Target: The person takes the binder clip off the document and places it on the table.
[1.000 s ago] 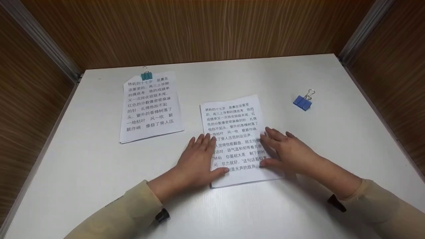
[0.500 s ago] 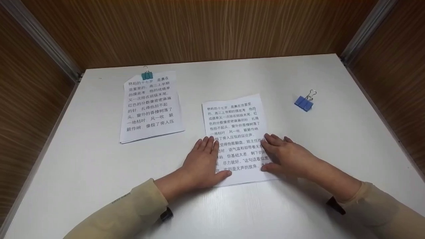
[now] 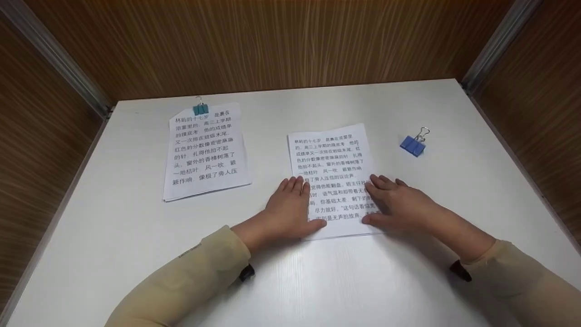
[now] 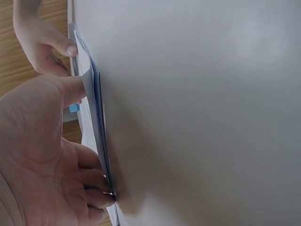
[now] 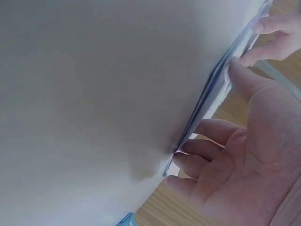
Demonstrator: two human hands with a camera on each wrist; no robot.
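A stack of printed paper sheets [image 3: 333,165] lies flat on the white table, a little right of the middle. Along its left edge rests my left hand [image 3: 290,209], fingers extended and thumb on the lower part of the top sheet. My right hand [image 3: 401,206] touches the right edge in the same way, its thumb also on the top sheet. In the left wrist view, the layered edges of the stack [image 4: 96,113] sit slightly apart beside the left hand [image 4: 42,146]. The right wrist view has the right hand [image 5: 249,150] against the stack's other side [image 5: 209,94].
To the left lies another stack of printed sheets [image 3: 206,154], with a teal binder clip [image 3: 200,109] on its top edge. A blue binder clip [image 3: 413,146] lies loose at the right. Wood-grain panels [image 3: 281,45] enclose the white table [image 3: 136,236] at the back and sides.
Both hands and the stack between them have shifted to the right and slightly away from me. The clipped stack and the blue binder clip stay in place on the table.
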